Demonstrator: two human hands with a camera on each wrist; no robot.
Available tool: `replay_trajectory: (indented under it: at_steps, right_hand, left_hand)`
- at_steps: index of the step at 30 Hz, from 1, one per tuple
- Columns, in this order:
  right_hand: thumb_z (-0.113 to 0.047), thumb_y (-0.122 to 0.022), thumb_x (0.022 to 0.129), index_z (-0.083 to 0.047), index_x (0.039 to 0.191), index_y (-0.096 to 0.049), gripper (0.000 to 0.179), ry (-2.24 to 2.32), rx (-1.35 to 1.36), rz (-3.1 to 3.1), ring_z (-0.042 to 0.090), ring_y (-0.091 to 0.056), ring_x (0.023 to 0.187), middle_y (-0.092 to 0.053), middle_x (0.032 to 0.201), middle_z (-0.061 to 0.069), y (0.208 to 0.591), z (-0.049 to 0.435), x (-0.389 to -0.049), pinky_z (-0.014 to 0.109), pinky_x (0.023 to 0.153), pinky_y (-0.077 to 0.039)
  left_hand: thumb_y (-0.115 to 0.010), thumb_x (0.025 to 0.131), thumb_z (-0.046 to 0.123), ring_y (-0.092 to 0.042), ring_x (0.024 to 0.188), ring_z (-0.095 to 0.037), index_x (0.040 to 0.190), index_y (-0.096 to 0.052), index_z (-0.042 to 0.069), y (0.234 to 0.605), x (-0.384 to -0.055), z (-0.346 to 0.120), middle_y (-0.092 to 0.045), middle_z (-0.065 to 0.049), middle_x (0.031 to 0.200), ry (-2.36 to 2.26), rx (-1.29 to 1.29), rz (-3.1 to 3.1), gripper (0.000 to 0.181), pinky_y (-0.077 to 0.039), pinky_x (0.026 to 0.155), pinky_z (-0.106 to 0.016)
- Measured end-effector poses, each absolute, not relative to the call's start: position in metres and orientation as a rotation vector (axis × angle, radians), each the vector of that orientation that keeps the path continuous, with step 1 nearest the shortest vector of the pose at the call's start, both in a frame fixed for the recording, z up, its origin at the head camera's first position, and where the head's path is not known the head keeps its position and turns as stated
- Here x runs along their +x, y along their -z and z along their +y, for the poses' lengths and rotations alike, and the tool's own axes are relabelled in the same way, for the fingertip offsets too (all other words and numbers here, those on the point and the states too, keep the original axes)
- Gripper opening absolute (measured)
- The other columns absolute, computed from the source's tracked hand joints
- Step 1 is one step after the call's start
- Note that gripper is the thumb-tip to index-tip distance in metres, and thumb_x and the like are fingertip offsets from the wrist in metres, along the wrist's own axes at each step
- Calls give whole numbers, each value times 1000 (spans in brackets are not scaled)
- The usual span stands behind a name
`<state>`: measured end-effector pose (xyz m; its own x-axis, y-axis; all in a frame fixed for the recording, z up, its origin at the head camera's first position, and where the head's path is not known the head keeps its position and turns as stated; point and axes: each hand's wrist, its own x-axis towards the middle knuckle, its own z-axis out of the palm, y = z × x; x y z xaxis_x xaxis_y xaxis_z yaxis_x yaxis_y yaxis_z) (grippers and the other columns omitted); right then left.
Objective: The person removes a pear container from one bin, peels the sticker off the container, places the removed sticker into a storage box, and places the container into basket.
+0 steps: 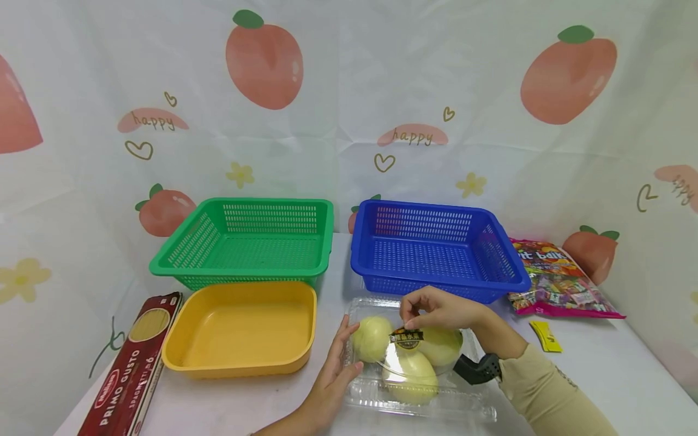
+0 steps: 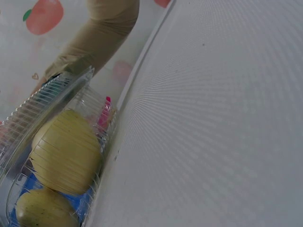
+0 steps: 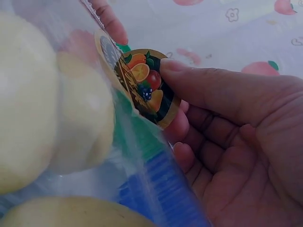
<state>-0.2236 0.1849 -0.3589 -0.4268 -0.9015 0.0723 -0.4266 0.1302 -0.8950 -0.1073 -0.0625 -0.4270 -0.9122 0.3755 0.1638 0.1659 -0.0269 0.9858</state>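
Note:
A clear plastic clamshell box (image 1: 458, 412) holds three pale yellow-green round fruits (image 1: 410, 378). On its lid is a black and gold sticker (image 1: 406, 340) printed with fruit pictures. My right hand (image 1: 444, 310) pinches the sticker's edge between thumb and index finger; in the right wrist view that part of the sticker (image 3: 150, 85) stands bent up from the lid. The left hand (image 1: 334, 370) rests against the box's left side with its fingers extended. The left wrist view shows the ribbed box wall (image 2: 106, 118) and two fruits (image 2: 68, 153), but not the hand itself.
Behind the box stands a blue basket (image 1: 436, 284), with a green basket (image 1: 245, 275) to its left. A yellow tub (image 1: 240, 363) and a red spaghetti pack (image 1: 131, 366) lie further left. At right are a candy bag (image 1: 567, 284) and a small yellow packet (image 1: 545, 336).

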Motion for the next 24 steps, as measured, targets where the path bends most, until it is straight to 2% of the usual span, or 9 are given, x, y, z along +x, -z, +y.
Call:
replay_trajectory:
  at_steps: [4,7,11,15,19,22,24]
  right_hand:
    - [-3,-56,90,3,84,-57,9,1249,-1291,1934,5,-46,73,-50,75,20,357,185,-223,22,67,-45]
    - [-5,-57,90,1,84,-59,9,1216,-1325,1995,4,-50,73,-56,77,18,355,182,-222,21,67,-48]
    - [-11,-64,86,-3,81,-62,10,1123,-1307,2136,2,-53,72,-63,77,11,351,178,-219,23,67,-51]
    - [-11,-70,81,-5,76,-61,12,1033,-1234,2242,0,-52,68,-61,73,4,347,173,-215,24,64,-53]
    - [-7,-70,80,-2,89,-56,17,997,-1192,2269,2,-55,69,-63,74,3,344,170,-213,23,65,-53]
    - [-5,-69,81,0,100,-59,22,956,-1192,2276,1,-55,70,-66,78,3,342,168,-213,21,66,-53]
    - [-5,-68,82,-1,100,-66,18,926,-1201,2280,-1,-55,71,-68,81,3,341,167,-212,20,67,-53]
  left_hand:
    - [-42,95,10,17,143,-28,146,-20,13,427,-108,-62,12,-7,158,-2066,590,2077,55,-2,100,2]
    - [-41,95,8,17,143,-29,146,-19,12,427,-107,-62,12,-7,158,-2066,588,2082,56,-2,99,3]
    - [-41,94,7,16,143,-29,146,-20,12,426,-106,-62,12,-7,158,-2063,583,2093,56,-3,99,4]
    - [-41,94,7,16,143,-29,146,-21,12,426,-106,-62,12,-7,158,-2058,582,2095,56,-2,99,4]
    - [-41,94,7,15,143,-29,146,-20,12,426,-106,-62,12,-7,158,-2052,585,2097,56,-2,99,4]
    - [-41,94,7,15,143,-30,146,-20,12,426,-106,-62,12,-7,158,-2050,582,2092,56,-2,99,3]
    - [-41,94,8,16,143,-30,146,-20,13,425,-105,-62,13,-6,157,-2049,577,2088,56,-1,100,1]
